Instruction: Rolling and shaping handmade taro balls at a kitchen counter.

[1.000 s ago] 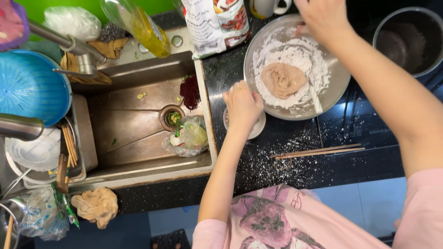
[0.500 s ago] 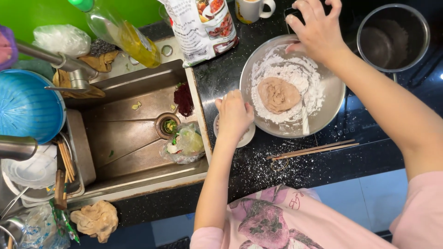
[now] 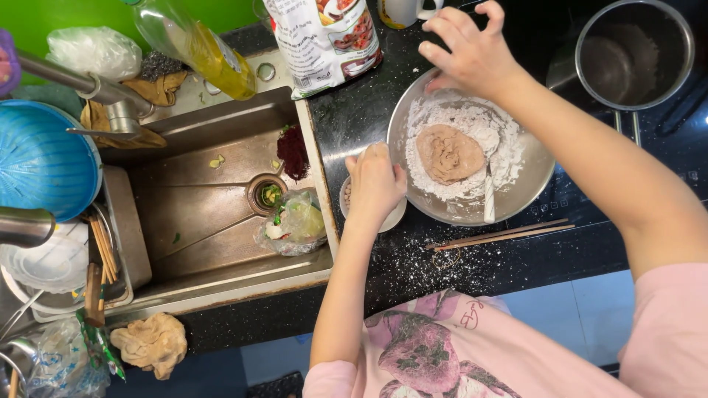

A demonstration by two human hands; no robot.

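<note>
- The pink printed shirt (image 3: 435, 346) fills the near edge, just short of the black tabletop (image 3: 560, 258), which is dusted with white flour.
- A pair of chopsticks (image 3: 501, 236) lies on the tabletop just on the near side of the metal bowl (image 3: 542, 173).
- The left hand (image 3: 375, 184) rests on a small white dish (image 3: 391, 217) that touches the bowl's left rim; its fingers (image 3: 369, 158) curl down over the dish, closed loosely on it.
- Inside the bowl a brown lump of dough (image 3: 448, 153) sits on a bed of flour (image 3: 505, 158), with a white spoon (image 3: 489, 199) leaning at the near side of the dough.
- The right hand (image 3: 472, 51) hovers at the bowl's far rim, fingers (image 3: 442, 33) spread and bent; I cannot tell whether they pinch anything.
- Left of the bowl lies the steel sink (image 3: 214, 214), with a crumpled plastic bag (image 3: 295, 225) by its drain.
- Beyond the bowl stand a printed flour bag (image 3: 324, 40) and, to the right, an empty steel pot (image 3: 634, 51).
</note>
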